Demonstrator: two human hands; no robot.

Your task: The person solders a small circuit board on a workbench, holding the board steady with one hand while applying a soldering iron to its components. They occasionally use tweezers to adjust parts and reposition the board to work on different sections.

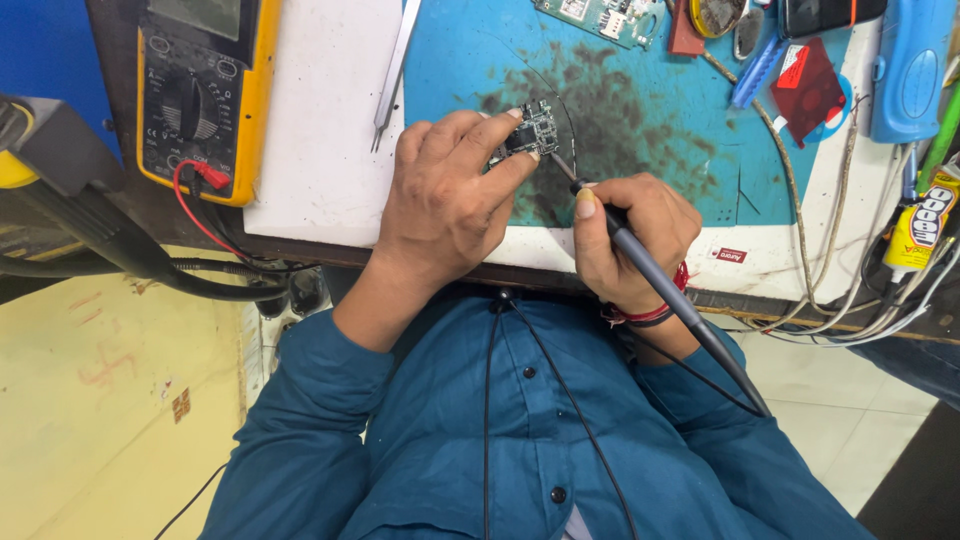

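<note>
My left hand (450,195) pinches a small green circuit board (532,132) between thumb and fingers and presses it onto the stained blue work mat (640,120). My right hand (630,240) grips a thin dark soldering iron (660,290) like a pen. Its metal tip touches the right edge of the board. The iron's cable runs down over my blue shirt. A red thread band sits on my right wrist.
A yellow multimeter (205,95) with a red lead stands at the left. Metal tweezers (395,70) lie on the white pad (320,150). A second circuit board (600,18), a red plastic piece (805,85), a blue tool (910,65), a glue tube (920,225) and cables crowd the right side.
</note>
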